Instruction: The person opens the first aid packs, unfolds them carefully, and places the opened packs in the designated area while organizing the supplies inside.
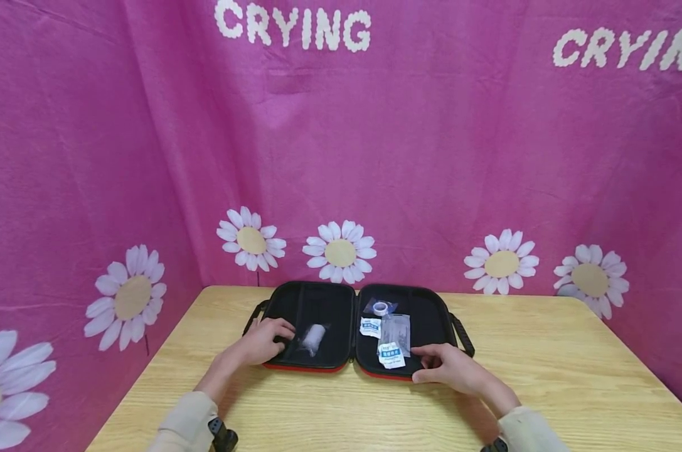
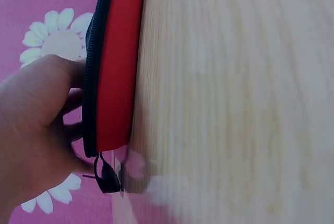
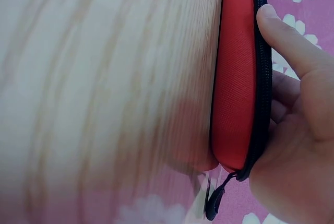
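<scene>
Red zip case [image 1: 329, 301], black inside, lying unfolded on wooden desk [image 1: 295, 408], halves side by side. In left half: white roll [image 1: 315, 336] in clear wrapper. In right half: tape roll [image 1: 381, 312] in clear bag; just in front, small white-and-blue packet [image 1: 371, 327]; beside it, flat grey packet [image 1: 398, 326] with faint print, illegible; over its near end, second white-and-blue packet [image 1: 391, 355]. On both small packets, white characters on blue band, too small to read. Left hand [image 1: 264, 340] over left half's outer front corner, fingers loosely bent inside; cannot tell if touching lining. Right hand [image 1: 450, 367] pinching right half's rim, thumb outside, fingers inside. Behind desk: magenta backdrop [image 1: 431, 157], daisies, white "CRYING" lettering [image 1: 307, 29], repeated at right, cut to "CRYIN".
</scene>
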A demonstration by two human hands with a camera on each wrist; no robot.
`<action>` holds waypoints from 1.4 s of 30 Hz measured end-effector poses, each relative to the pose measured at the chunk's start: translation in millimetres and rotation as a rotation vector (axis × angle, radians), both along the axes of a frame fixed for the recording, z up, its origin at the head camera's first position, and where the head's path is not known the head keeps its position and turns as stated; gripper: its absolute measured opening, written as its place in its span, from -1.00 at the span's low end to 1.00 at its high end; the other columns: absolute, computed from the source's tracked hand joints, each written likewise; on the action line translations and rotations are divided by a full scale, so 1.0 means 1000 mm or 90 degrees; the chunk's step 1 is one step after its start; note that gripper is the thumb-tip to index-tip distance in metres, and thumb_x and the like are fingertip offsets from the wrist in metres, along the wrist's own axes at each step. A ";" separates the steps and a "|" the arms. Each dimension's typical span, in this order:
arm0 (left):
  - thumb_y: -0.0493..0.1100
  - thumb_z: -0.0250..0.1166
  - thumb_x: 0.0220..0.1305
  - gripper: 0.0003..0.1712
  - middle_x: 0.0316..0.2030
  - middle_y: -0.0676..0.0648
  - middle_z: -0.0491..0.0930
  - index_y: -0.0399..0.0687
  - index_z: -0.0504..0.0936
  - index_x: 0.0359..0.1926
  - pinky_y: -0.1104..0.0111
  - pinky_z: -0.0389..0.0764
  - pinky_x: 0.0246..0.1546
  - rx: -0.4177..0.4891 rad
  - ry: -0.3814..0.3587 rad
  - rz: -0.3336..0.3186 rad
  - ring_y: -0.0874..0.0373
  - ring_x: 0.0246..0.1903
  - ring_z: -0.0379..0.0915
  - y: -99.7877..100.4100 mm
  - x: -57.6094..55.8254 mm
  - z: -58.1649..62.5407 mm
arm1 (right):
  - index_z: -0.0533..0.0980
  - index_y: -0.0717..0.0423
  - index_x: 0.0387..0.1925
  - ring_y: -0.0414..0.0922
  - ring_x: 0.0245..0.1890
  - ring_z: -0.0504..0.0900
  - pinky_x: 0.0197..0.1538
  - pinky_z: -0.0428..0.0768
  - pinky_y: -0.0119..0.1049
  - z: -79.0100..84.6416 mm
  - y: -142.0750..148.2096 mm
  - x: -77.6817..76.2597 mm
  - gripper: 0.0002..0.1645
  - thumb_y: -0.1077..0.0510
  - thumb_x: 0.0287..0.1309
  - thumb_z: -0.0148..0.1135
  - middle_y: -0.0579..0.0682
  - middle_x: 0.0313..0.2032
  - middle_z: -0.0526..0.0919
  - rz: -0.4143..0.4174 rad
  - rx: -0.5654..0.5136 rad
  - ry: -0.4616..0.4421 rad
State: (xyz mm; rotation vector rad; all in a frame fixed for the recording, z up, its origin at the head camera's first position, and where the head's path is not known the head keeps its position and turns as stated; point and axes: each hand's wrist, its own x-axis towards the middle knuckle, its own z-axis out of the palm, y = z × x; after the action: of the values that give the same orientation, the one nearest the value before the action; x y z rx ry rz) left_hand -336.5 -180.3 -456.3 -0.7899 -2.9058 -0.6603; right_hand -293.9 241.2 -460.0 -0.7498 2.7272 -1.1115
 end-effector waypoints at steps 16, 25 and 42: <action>-0.23 0.26 0.31 -0.81 -0.08 -0.03 0.66 -0.09 0.76 -0.13 0.04 0.50 0.13 -0.015 0.043 -0.001 -0.01 0.03 0.57 0.020 -0.001 0.005 | 0.54 0.32 0.15 -0.38 -0.45 0.39 -0.33 0.39 -0.46 0.000 0.000 0.000 -0.28 -0.05 0.05 0.47 -0.07 -0.35 0.54 -0.003 -0.001 0.008; -0.17 0.31 0.28 -0.81 -0.12 0.05 0.69 0.05 0.78 -0.13 0.09 0.53 0.04 -0.009 0.124 0.046 0.06 -0.05 0.58 0.034 0.000 0.012 | 0.54 0.31 0.16 -0.38 -0.45 0.41 -0.33 0.39 -0.46 0.000 0.000 0.001 -0.27 -0.06 0.05 0.47 -0.09 -0.35 0.53 -0.009 -0.002 -0.001; -0.05 0.26 0.35 -0.74 -0.05 0.09 0.68 0.08 0.73 0.00 0.17 0.53 0.09 0.006 0.106 -0.054 0.16 -0.03 0.58 0.097 0.012 0.018 | 0.55 0.30 0.15 -0.37 -0.45 0.40 -0.35 0.37 -0.45 0.002 -0.001 0.002 -0.27 -0.06 0.05 0.47 -0.11 -0.36 0.52 -0.014 0.005 -0.006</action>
State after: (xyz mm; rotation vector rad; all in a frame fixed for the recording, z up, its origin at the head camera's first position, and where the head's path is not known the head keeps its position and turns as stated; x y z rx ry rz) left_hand -324.3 -83.8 -438.7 -0.9251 -2.7303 -0.5844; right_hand -291.9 240.4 -457.9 -0.7139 2.7375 -1.1045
